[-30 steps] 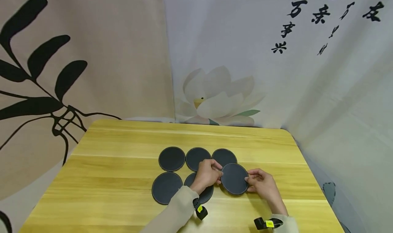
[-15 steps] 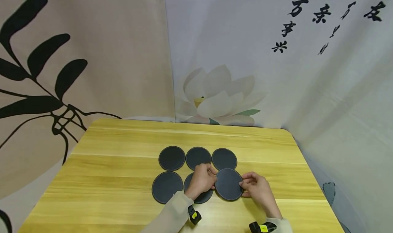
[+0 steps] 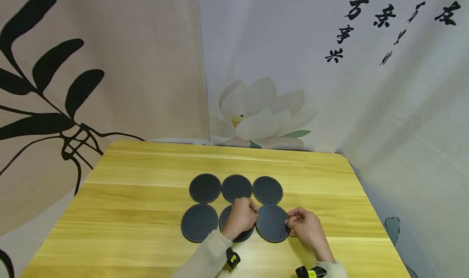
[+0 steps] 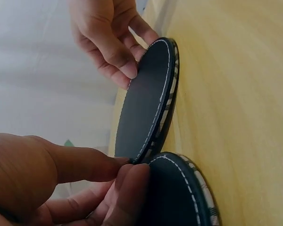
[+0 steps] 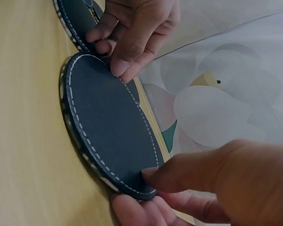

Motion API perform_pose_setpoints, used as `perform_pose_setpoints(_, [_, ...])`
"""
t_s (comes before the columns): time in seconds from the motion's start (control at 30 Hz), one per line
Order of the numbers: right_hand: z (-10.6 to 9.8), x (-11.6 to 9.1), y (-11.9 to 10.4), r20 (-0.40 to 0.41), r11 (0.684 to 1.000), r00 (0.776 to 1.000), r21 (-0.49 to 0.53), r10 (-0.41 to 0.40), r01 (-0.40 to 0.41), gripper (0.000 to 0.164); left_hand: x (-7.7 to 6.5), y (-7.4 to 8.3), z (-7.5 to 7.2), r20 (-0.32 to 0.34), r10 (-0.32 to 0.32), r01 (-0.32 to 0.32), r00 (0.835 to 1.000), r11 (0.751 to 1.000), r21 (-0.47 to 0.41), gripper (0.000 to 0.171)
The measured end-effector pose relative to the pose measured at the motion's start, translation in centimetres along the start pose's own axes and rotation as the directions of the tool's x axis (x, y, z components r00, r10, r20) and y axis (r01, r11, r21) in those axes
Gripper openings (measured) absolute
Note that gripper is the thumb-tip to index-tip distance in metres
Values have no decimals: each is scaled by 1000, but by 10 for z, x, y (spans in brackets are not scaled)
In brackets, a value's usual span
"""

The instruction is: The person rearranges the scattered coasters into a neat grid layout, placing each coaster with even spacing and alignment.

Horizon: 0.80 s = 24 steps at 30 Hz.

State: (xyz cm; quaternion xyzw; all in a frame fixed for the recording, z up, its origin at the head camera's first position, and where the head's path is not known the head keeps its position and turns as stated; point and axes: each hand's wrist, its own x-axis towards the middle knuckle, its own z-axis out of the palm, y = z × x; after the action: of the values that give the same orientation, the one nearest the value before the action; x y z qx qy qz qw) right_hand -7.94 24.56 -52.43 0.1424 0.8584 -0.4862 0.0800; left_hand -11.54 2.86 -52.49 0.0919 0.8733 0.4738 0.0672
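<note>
A round black coaster [image 3: 272,224] with white stitching lies at the right end of the front row, close over the table. My right hand [image 3: 307,228] pinches its right edge, thumb on top and fingers below, as the right wrist view shows at the coaster [image 5: 108,122]. On the opposite edge, my left hand [image 3: 240,217] pinches with thumb and fingertips. That same hand [image 4: 61,174] covers part of the middle front coaster [image 3: 244,234]. A patterned, pale rim shows along the coaster's side [image 4: 167,113] in the left wrist view.
Three matching coasters form the back row: left [image 3: 205,188], middle [image 3: 236,187] and right [image 3: 268,189]. Another coaster [image 3: 199,223] sits at the front left. All are on a wooden table [image 3: 139,213], with a printed curtain [image 3: 271,66] behind its far edge.
Both hands have brought the coaster left and toward the person, and lowered it. It now lines up with the front row, below the right back coaster, which it overlapped before.
</note>
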Motion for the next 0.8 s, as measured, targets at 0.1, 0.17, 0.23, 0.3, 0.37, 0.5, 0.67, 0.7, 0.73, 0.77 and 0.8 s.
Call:
perform_pose_setpoints(0.1, [0, 0, -1, -9, 1000, 1000, -22, -2, 2, 19, 1, 0, 0, -10, 3, -2, 1000, 1000, 24, 11])
perform_pose_setpoints(0.17, [0, 1, -1, -10, 999, 1000, -37, -6, 6, 18, 1, 0, 0, -7, -2, 2, 1000, 1000, 27, 11])
perform_pose_setpoints(0.23, [1, 2, 0, -11, 998, 1000, -54, -12, 12, 17, 2, 1, 0, 3, -8, 8, 1000, 1000, 25, 10])
perform_pose_setpoints(0.3, [2, 3, 0, -11, 997, 1000, -74, -20, 19, 17, 2, 1, 0, 10, -14, 13, 1000, 999, 30, 9])
perform_pose_setpoints(0.37, [3, 4, 0, -16, 996, 1000, -87, -23, 22, 17, 3, 1, 0, 14, -17, 16, 1000, 999, 44, 9])
perform_pose_setpoints(0.5, [3, 4, -1, -20, 995, 999, -89, -38, 36, 17, 4, 0, 1, 19, -29, 27, 999, 997, 67, 9])
perform_pose_setpoints(0.67, [0, 3, -3, 6, 992, 998, -113, -57, 57, 21, 2, 0, 2, 14, -5, 4, 1000, 997, 74, 12])
perform_pose_setpoints(0.7, [-1, 3, -4, 15, 990, 998, -129, -59, 60, 22, 1, -1, 2, 11, 9, -10, 1000, 997, 71, 13])
perform_pose_setpoints(0.73, [-3, 3, -4, 27, 987, 998, -146, -60, 63, 22, 0, -1, 2, 10, 23, -23, 1000, 997, 68, 13])
perform_pose_setpoints(0.77, [-5, 3, -5, 41, 984, 997, -164, -64, 70, 23, 0, -1, 1, 9, 41, -41, 999, 997, 65, 13])
perform_pose_setpoints(0.8, [-7, 3, -5, 54, 980, 996, -183, -74, 83, 24, -1, -1, 0, 6, 59, -60, 998, 996, 61, 12])
